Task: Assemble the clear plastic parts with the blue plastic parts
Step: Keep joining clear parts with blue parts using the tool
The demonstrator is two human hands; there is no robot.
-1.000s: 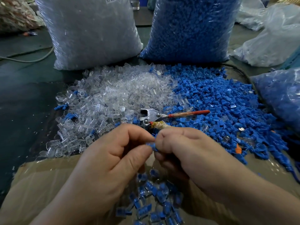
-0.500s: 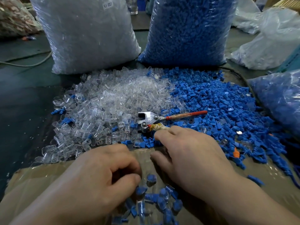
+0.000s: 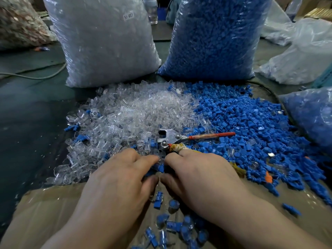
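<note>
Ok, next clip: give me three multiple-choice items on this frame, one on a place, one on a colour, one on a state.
1. Where does the clear pile lie relative to the blue pile?
A) left of it B) right of it C) under it
2. What colour is the long handle of the metal tool?
A) green B) red C) black
3. How is the bag labelled SJ 017?
A) lying flat B) emptied out C) standing upright

Answers: 1 A, the clear parts spread to the left of the blue ones; 2 B, the handle lying across the blue parts is red; 3 C, it stands full behind the clear pile.
</note>
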